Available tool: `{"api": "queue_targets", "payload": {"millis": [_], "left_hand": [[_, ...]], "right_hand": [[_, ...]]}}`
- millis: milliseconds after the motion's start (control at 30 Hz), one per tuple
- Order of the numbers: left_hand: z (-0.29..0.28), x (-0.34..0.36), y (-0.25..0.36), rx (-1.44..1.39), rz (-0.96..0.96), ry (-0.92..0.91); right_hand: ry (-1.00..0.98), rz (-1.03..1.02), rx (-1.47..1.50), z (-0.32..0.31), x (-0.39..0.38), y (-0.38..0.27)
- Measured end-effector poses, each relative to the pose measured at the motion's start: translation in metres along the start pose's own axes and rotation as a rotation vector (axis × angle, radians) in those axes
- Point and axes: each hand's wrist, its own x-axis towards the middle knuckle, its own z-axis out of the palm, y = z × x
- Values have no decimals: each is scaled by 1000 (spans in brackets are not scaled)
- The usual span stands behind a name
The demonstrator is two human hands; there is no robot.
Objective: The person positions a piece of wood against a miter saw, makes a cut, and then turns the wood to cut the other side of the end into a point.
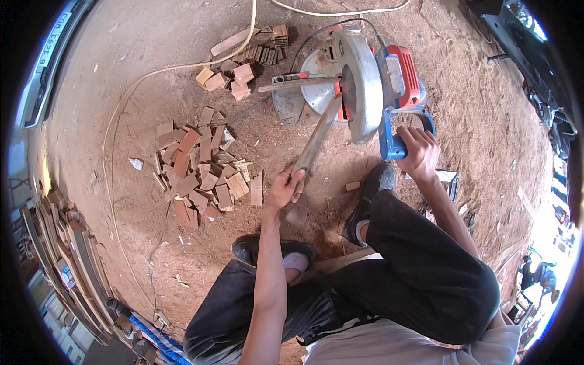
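Observation:
My left hand (pixel 283 189) is closed round the near end of a long wooden strip (pixel 317 139). The strip slants up and away to the right, its far end at the blade area of a miter saw (pixel 363 85). On the saw's blue handle (pixel 392 146), my right hand (pixel 420 151) is wrapped, below the red and grey motor housing (pixel 406 74). A second narrow wooden piece (pixel 298 84) lies across the saw's round metal base (pixel 313 100). The blade itself is mostly hidden by the grey guard.
Left of the saw lies a heap of cut wood blocks (pixel 198 170), with a smaller stack (pixel 261 55) farther off. A pale cable (pixel 131 88) curves over the dirt floor. Long boards (pixel 79 267) lean at lower left. My shoes (pixel 378 185) rest close to the saw.

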Motion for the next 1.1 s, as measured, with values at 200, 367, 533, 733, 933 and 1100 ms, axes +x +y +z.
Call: {"api": "queue_targets", "payload": {"millis": [200, 367, 533, 733, 933, 1100], "left_hand": [[1, -1, 3, -30, -16, -10], [1, -2, 5, -13, -10, -3], [0, -1, 5, 1, -4, -10], [1, -2, 6, 1, -9, 2], [0, -2, 5, 11, -22, 7], [-3, 1, 1, 20, -30, 4]], "right_hand": [[3, -1, 0, 2, -1, 1], [5, -13, -7, 3, -1, 1], [22, -15, -9, 4, -1, 1], [13, -11, -14, 8, -3, 3], [16, -12, 6, 5, 1, 2], [5, -3, 17, 0, 4, 3]]}}
